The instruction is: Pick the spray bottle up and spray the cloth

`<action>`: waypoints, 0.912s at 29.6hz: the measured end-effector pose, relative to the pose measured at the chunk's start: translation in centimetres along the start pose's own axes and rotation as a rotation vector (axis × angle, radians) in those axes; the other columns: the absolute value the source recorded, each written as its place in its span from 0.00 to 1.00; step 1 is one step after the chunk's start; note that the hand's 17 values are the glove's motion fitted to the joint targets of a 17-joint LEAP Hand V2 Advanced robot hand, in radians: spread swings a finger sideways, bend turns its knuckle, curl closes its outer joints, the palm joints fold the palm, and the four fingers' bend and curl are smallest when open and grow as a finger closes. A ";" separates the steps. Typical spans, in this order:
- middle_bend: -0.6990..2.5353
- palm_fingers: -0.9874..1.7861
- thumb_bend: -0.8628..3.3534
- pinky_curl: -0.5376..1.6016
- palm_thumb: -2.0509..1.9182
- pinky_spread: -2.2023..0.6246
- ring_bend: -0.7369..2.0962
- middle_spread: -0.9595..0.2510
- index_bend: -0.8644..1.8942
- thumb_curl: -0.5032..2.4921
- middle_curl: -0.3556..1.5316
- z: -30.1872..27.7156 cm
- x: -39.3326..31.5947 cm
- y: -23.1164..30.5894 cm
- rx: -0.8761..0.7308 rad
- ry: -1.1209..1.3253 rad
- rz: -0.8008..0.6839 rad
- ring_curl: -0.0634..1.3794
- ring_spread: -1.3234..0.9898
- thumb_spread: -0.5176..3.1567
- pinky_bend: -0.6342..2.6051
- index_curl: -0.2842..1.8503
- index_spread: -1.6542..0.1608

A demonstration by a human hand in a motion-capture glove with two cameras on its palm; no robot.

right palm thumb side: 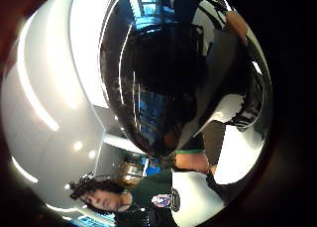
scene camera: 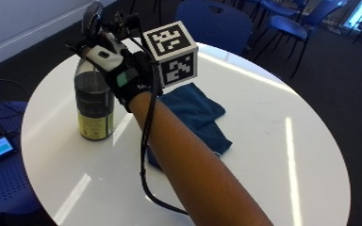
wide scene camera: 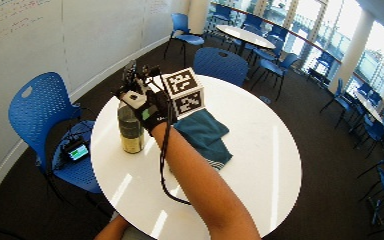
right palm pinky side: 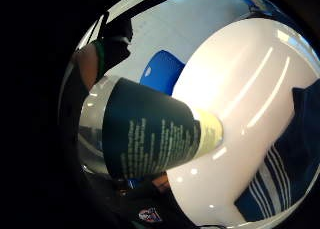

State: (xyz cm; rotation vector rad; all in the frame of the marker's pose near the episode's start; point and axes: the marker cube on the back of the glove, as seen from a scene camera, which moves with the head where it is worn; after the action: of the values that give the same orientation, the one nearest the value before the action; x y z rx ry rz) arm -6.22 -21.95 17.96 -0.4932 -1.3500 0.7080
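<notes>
Spray bottle (scene camera: 96,106) upright near surface (scene camera: 281,141) left edge, base on surface. Gloved right hand (scene camera: 127,75) at bottle's top, fingers curled round neck. Dark blue striped cloth (scene camera: 196,117) crumpled mid-surface, just beside bottle, partly under forearm.

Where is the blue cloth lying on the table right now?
In the outside view the blue cloth lies on the white round table, near its middle, beside the standing spray bottle and partly hidden under the person's forearm.
</notes>
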 end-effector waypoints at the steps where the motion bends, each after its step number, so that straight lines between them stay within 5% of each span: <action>1: 0.34 0.65 0.20 0.38 0.70 0.83 0.40 0.67 0.37 0.40 0.42 0.0 0.1 0.0 0.000 -0.008 0.005 0.31 0.50 0.38 0.24 0.33 0.73; 27: 0.31 0.63 0.20 0.35 0.70 0.84 0.38 0.70 0.38 0.36 0.40 -1.7 0.3 3.0 0.025 0.021 -0.020 0.29 0.51 0.42 0.24 0.31 0.72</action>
State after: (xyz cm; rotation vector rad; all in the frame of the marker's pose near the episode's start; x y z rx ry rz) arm -5.06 -19.51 15.75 -0.4654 -1.3231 0.7006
